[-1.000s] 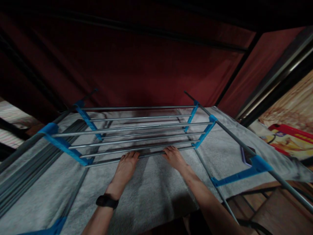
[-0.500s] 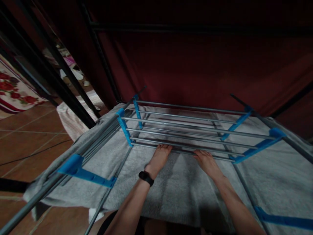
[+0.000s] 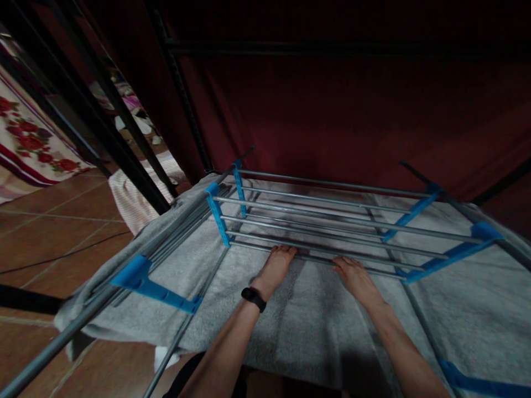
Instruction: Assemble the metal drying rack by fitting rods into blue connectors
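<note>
View's swung L since prev; 2 hands [image 3: 277,269] curled round 1 lower front rod [image 3: 315,259].

Head view, forward and down

Your fingers [image 3: 285,250] hide their own undersides, so you can't tell how they meet the near rod [image 3: 315,258]; the lower-right blue bracket [image 3: 489,384] runs off-frame, and distant clutter [image 3: 145,125] (upper left) is blurred.

Blk fitness-type band [image 3: 254,298], slim w/ rounded face, on L wrist [image 3: 262,286]; R wrist [image 3: 376,303] & both forearms [image 3: 226,351] bare.
</note>
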Available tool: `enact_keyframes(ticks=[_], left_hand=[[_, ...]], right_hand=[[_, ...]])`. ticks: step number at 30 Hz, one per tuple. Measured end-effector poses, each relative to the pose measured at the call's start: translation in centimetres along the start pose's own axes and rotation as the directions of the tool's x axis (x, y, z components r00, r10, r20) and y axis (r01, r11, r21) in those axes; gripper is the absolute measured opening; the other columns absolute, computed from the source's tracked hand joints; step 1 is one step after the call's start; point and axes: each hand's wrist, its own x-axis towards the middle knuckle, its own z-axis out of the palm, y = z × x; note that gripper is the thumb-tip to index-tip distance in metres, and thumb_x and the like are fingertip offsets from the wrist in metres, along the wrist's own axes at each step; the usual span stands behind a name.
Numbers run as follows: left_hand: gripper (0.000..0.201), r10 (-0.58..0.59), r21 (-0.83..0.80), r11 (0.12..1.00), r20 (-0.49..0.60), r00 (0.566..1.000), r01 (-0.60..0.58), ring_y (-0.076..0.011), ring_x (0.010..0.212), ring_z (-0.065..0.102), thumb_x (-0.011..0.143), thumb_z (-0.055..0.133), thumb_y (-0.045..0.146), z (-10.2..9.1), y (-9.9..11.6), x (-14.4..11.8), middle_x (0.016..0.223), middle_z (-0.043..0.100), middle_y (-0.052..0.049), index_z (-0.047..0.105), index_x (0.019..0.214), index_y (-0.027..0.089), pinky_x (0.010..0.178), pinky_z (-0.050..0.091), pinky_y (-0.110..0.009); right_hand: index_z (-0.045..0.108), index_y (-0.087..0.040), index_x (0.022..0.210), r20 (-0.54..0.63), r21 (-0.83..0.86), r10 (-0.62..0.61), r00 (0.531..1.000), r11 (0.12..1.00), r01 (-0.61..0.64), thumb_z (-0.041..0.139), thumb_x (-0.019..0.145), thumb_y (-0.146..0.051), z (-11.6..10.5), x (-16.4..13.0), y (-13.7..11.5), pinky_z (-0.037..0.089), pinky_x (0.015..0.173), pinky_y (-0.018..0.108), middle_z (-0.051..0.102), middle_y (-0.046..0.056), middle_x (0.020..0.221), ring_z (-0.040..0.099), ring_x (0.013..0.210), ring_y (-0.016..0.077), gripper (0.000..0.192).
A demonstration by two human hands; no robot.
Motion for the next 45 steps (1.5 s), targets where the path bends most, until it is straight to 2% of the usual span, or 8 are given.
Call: enact_keyframes(ticks=[23,27,31,34,37,39,41,45], left_hand=[[0.039,0.008,-0.078,0.997,-0.024,1.0,-0.01,-0.0223,0.11,0.066,0.093,0.043,0.003,0.3,-0.7,0.2,0.114,0.073,-0.009,0.069,0.117,0.018,0.101,0.05,-0.04],[0.034,0.0,-0.072,0.997,-0.035,0.999,-0.002,-0.0213,0.116,0.063,0.095,0.046,0.007,0.0,-0.4,0.0,0.121,0.071,-0.01,0.069,0.118,0.017,0.107,0.048,-0.038],[0.04,-0.07,-0.001,0.998,-0.087,0.994,0.07,-0.0261,0.132,0.053,0.095,0.057,0.017,-0.6,-0.1,-1.4,0.137,0.061,-0.015,0.061,0.134,0.012,0.118,0.039,-0.042],[0.039,-0.188,-0.012,0.982,-0.079,0.979,0.188,-0.0243,0.124,0.057,0.095,0.058,0.021,-1.4,-0.2,-3.1,0.133,0.062,-0.012,0.061,0.133,0.016,0.112,0.044,-0.037],[0.023,-0.369,-0.063,0.929,-0.148,0.917,0.364,-0.0191,0.114,0.06,0.096,0.054,0.022,-2.6,-1.2,-4.5,0.121,0.065,-0.006,0.066,0.116,0.022,0.102,0.047,-0.03],[0.018,-0.525,-0.079,0.851,-0.193,0.829,0.52,-0.0196,0.112,0.061,0.099,0.05,0.026,-3.6,-2.3,-5.3,0.116,0.066,-0.008,0.066,0.106,0.021,0.099,0.048,-0.03],[0.019,-0.651,-0.069,0.757,-0.175,0.739,0.65,-0.0232,0.107,0.063,0.098,0.05,0.028,-4.4,-3.8,-6.0,0.111,0.067,-0.011,0.066,0.098,0.018,0.092,0.05,-0.034],[0.017,-0.755,-0.018,0.646,-0.166,0.635,0.763,-0.0302,0.107,0.064,0.094,0.055,0.024,-5.1,-7.0,-7.4,0.11,0.067,-0.019,0.064,0.101,0.012,0.09,0.049,-0.038]], right_hand=[[0.071,-0.021,0.116,0.039,0.016,-0.004,0.999,1.0,0.004,0.043,0.104,-0.03,0.5,0.4,0.4,0.049,0.094,0.041,0.074,0.01,0.113,0.068,0.104,0.0256,0.031],[0.07,-0.022,0.115,0.036,-0.01,0.008,0.999,1.0,-0.008,0.045,0.104,-0.032,0.5,0.3,0.3,0.049,0.095,0.041,0.074,0.01,0.115,0.068,0.106,0.026,0.03],[0.071,-0.021,0.114,0.048,-0.015,0.016,0.999,1.0,-0.015,0.044,0.105,-0.035,0.5,0.3,0.1,0.048,0.097,0.042,0.074,0.01,0.115,0.067,0.108,0.0267,0.031],[0.07,-0.02,0.117,0.052,-0.002,0.018,0.998,1.0,-0.018,0.044,0.105,-0.035,0.4,0.3,0.0,0.047,0.098,0.042,0.074,0.011,0.116,0.067,0.108,0.027,0.032],[0.069,-0.02,0.119,0.043,0.018,0.024,0.999,1.0,-0.025,0.045,0.105,-0.035,0.5,0.4,-0.1,0.047,0.098,0.042,0.073,0.011,0.118,0.067,0.11,0.0274,0.032],[0.069,-0.02,0.12,0.037,0.03,0.017,0.999,0.999,-0.018,0.045,0.105,-0.035,0.6,0.4,-0.3,0.047,0.097,0.042,0.073,0.011,0.118,0.067,0.11,0.0275,0.032],[0.068,-0.02,0.121,0.027,0.039,0.0,1.0,0.999,-0.001,0.046,0.104,-0.035,0.7,0.4,-0.4,0.048,0.097,0.042,0.073,0.011,0.118,0.067,0.11,0.0272,0.032],[0.068,-0.02,0.121,0.003,0.042,-0.012,1.0,0.999,0.012,0.047,0.103,-0.033,1.0,0.5,-0.5,0.048,0.097,0.041,0.073,0.011,0.118,0.067,0.11,0.0269,0.031]])
